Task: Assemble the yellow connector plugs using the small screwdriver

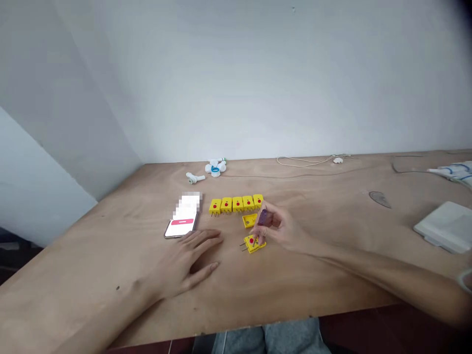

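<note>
My left hand (188,260) lies on the wooden table with its fingers spread and nothing in it, close to the lower end of a lit phone (184,214). In my right hand (271,227) is a small purple-handled tool (263,217), its tip pointing down at a yellow plug (251,243). That plug lies flat, with two metal pins toward the left and a red dot on top. Just behind it sits an open yellow shell piece (249,221), partly hidden by my fingers. Several yellow plugs (237,204) with red dots stand in a row farther back, pins toward me.
White fittings (216,168) and another white piece (195,178) lie at the back left. A pale cord (306,162) runs along the wall. On the right are a white case (447,226) and a white-and-blue bundle (455,170). The table's front edge is near my lap.
</note>
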Tool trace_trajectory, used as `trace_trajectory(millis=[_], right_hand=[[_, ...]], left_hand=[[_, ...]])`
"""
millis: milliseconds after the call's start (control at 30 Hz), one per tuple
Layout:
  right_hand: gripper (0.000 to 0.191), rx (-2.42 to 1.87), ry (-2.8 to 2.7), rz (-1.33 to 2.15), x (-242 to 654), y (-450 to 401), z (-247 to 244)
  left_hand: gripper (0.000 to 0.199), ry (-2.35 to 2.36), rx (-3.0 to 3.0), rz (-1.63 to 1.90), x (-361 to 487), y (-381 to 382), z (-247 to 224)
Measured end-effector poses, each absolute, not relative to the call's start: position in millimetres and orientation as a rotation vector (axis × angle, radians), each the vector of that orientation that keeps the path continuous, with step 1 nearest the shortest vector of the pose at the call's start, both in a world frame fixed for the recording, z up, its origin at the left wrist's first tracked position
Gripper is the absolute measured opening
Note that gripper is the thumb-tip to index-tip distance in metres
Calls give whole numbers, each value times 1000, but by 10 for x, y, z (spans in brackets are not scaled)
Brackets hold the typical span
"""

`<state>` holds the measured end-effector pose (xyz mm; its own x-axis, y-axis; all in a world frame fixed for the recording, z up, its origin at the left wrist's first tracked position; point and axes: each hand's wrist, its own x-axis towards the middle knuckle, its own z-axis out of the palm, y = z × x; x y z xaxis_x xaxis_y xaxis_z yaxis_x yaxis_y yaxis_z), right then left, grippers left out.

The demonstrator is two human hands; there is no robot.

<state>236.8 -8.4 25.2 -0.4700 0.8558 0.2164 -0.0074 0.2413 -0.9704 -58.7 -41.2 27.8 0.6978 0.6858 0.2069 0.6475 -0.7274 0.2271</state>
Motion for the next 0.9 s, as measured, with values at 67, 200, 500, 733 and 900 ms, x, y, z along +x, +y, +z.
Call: trace_trajectory(millis=[67, 200, 500, 733, 900], right_hand=[[28, -788, -1746, 1320, 2388, -89, 292], [27, -675, -1888, 1324, 2448, -122, 360], [24, -838, -1814, 1314, 2424, -90, 260], [23, -787, -1904, 1247, 2401, -152, 329], [17, -686, -2014, 1131, 2458, -162, 317]], left_hand=[[45, 1107, 2768, 420, -591, -413, 267], [45, 1116, 2775, 436, -587, -411, 265], [45, 1085, 2837, 382, -575, -410, 310], [45, 1056, 2819, 343, -562, -394, 339], [46, 1049, 2791, 359, -499, -377, 344]])
